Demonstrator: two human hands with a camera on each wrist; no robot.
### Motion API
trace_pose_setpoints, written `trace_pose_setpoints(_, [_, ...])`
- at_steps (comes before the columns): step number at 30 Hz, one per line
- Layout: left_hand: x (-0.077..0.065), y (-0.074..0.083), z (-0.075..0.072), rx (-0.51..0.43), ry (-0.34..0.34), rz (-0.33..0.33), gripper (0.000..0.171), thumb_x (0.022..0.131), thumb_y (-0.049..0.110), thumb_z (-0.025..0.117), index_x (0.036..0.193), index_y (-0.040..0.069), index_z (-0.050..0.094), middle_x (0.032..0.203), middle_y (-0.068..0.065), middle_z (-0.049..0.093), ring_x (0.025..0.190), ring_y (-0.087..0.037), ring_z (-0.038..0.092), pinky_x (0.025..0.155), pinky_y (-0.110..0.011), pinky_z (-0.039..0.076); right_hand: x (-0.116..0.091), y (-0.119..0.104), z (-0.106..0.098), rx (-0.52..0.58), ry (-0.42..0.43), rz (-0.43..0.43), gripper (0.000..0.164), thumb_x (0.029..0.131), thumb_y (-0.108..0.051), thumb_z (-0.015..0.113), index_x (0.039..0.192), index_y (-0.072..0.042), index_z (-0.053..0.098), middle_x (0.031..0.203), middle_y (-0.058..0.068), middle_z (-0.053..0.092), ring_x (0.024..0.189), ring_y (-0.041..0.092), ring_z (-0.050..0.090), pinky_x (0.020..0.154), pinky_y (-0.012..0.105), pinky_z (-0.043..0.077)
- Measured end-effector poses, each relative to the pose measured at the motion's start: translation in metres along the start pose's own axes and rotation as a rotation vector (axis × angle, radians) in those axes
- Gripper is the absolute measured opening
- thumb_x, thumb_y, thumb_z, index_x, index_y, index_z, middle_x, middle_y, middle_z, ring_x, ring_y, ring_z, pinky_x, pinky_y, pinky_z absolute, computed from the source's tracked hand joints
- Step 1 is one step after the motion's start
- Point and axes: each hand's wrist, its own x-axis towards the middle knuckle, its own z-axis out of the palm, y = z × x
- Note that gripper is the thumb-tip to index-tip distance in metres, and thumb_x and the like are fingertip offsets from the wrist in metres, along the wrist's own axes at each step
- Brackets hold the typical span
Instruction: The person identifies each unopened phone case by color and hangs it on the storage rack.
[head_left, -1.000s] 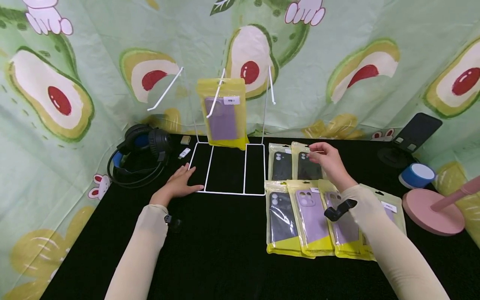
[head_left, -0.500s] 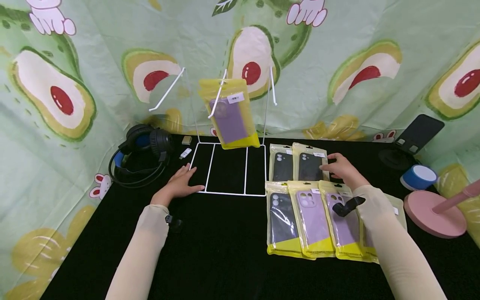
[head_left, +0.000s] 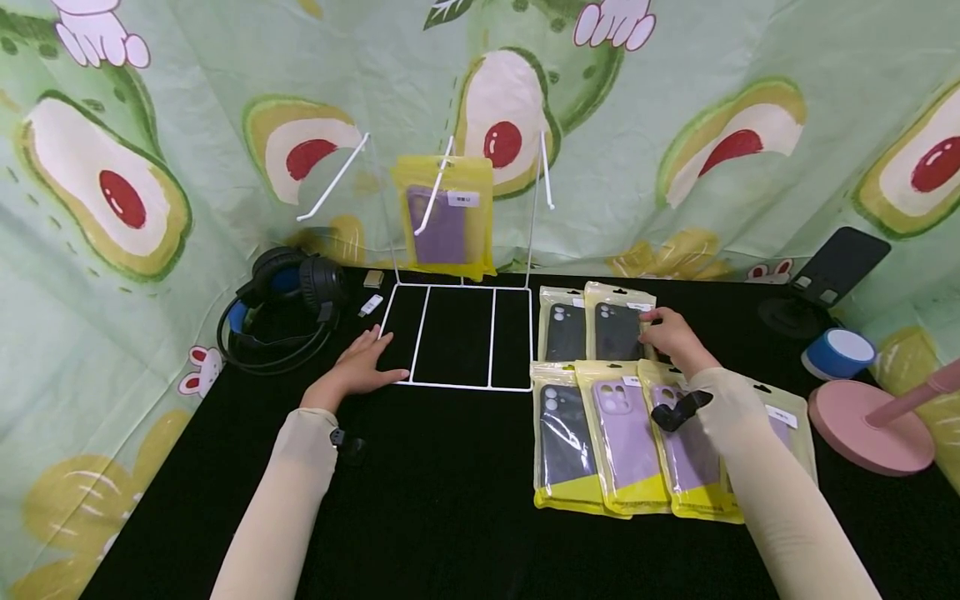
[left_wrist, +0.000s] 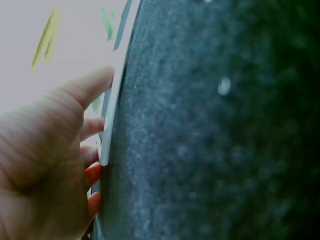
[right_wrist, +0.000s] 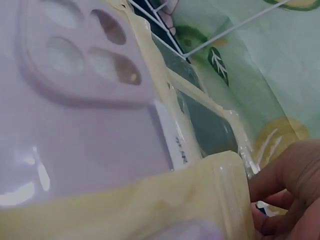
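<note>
My left hand (head_left: pixel 356 367) lies spread at the front left corner of a white wire display rack (head_left: pixel 450 386). In the left wrist view its thumb (left_wrist: pixel 95 85) touches the rack's wire (left_wrist: pixel 114 105). My right hand (head_left: pixel 672 340) pinches the right edge of a packaged black phone case (head_left: pixel 617 333) in the back row. Its curled fingers (right_wrist: pixel 280 175) show beside the packages in the right wrist view, partly hidden by a nearer pouch. A packaged purple phone case (head_left: pixel 441 229) hangs from the rack's middle hook.
Another packaged black case (head_left: pixel 564 329) lies beside it. The front row holds several pouches, including a purple case (head_left: pixel 626 425). Headphones (head_left: pixel 318 287) and a USB stick (head_left: pixel 371 306) lie left. A phone stand (head_left: pixel 840 262), blue tape roll (head_left: pixel 836 354) and pink base (head_left: pixel 870 429) stand right.
My right hand has moved right from over the black case's package to its right edge and taken hold there. The hanging pouch has swung right and back. The left hand stays put.
</note>
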Motion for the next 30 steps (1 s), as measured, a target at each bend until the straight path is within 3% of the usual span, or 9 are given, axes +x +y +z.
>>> trace_pose_setpoints(3, [0.000, -0.001, 0.000, 0.001, 0.003, -0.005, 0.088, 0.089, 0.053, 0.057, 0.151, 0.004, 0.019, 0.157, -0.021, 0.000, 0.143, -0.037, -0.002, 0.113, -0.055, 0.005, 0.003, 0.002, 0.000, 0.047, 0.058, -0.004, 0.049, 0.085, 0.003, 0.047, 0.133, 0.009, 0.037, 0.134, 0.029, 0.035, 0.095, 0.032, 0.040, 0.072, 0.036, 0.037])
trace_pose_setpoints(6, [0.001, -0.001, 0.001, -0.002, 0.004, -0.009, 0.088, 0.088, 0.053, 0.057, 0.151, 0.004, 0.019, 0.157, -0.021, 0.000, 0.143, -0.038, -0.002, 0.113, -0.055, 0.005, 0.003, 0.002, 0.001, 0.139, 0.117, -0.026, 0.050, 0.083, 0.005, 0.047, 0.132, 0.007, 0.039, 0.110, 0.023, 0.046, 0.070, 0.022, 0.043, 0.059, 0.029, 0.035])
trace_pose_setpoints(9, [0.001, -0.001, 0.001, -0.001, 0.002, -0.009, 0.088, 0.088, 0.053, 0.057, 0.151, 0.004, 0.019, 0.157, -0.021, -0.001, 0.143, -0.038, -0.002, 0.113, -0.056, 0.005, 0.002, -0.001, 0.001, 0.230, 0.182, -0.067, 0.044, 0.086, 0.006, 0.048, 0.129, 0.005, 0.042, 0.090, 0.008, 0.043, 0.056, 0.010, 0.036, 0.050, 0.023, 0.034])
trace_pose_setpoints(13, [0.001, 0.000, 0.001, 0.000, 0.001, -0.010, 0.088, 0.088, 0.054, 0.056, 0.151, 0.005, 0.018, 0.157, -0.020, -0.001, 0.143, -0.037, -0.003, 0.113, -0.056, 0.005, -0.005, -0.016, 0.001, 0.380, 0.297, -0.113, 0.029, 0.088, 0.007, 0.049, 0.113, -0.008, 0.053, 0.087, -0.001, 0.041, 0.070, 0.008, 0.039, 0.059, 0.018, 0.037])
trace_pose_setpoints(16, [0.000, 0.000, 0.001, 0.002, 0.003, -0.010, 0.088, 0.088, 0.053, 0.057, 0.151, 0.005, 0.018, 0.157, -0.020, -0.001, 0.144, -0.037, -0.003, 0.113, -0.055, 0.005, -0.011, -0.031, -0.001, 0.556, 0.376, -0.155, 0.033, 0.088, 0.010, 0.049, 0.098, -0.021, 0.056, 0.086, -0.001, 0.042, 0.078, 0.009, 0.039, 0.064, 0.016, 0.038])
trace_pose_setpoints(18, [0.000, 0.000, 0.001, 0.003, 0.002, -0.009, 0.088, 0.089, 0.052, 0.057, 0.151, 0.004, 0.018, 0.157, -0.021, 0.000, 0.143, -0.037, -0.002, 0.113, -0.055, 0.006, -0.016, -0.041, -0.003, 0.680, 0.414, -0.208, 0.037, 0.087, 0.013, 0.050, 0.092, -0.022, 0.058, 0.084, -0.001, 0.042, 0.079, 0.009, 0.039, 0.065, 0.015, 0.038])
trace_pose_setpoints(25, [0.000, -0.001, 0.000, -0.009, -0.005, 0.003, 0.088, 0.089, 0.053, 0.057, 0.150, 0.003, 0.019, 0.157, -0.022, 0.000, 0.143, -0.038, -0.002, 0.113, -0.055, 0.005, -0.047, -0.074, -0.013, 1.051, 0.356, -0.401, 0.030, 0.087, 0.017, 0.051, 0.096, -0.009, 0.064, 0.086, 0.005, 0.048, 0.078, 0.014, 0.049, 0.062, 0.014, 0.045])
trace_pose_setpoints(30, [-0.001, -0.001, -0.001, -0.011, -0.004, 0.013, 0.088, 0.089, 0.052, 0.057, 0.150, 0.003, 0.018, 0.156, -0.022, 0.000, 0.143, -0.038, -0.002, 0.113, -0.056, 0.005, -0.080, -0.097, -0.016, 1.122, 0.280, -0.515, 0.025, 0.087, 0.014, 0.055, 0.100, -0.004, 0.066, 0.087, 0.007, 0.053, 0.081, 0.018, 0.056, 0.070, 0.020, 0.051])
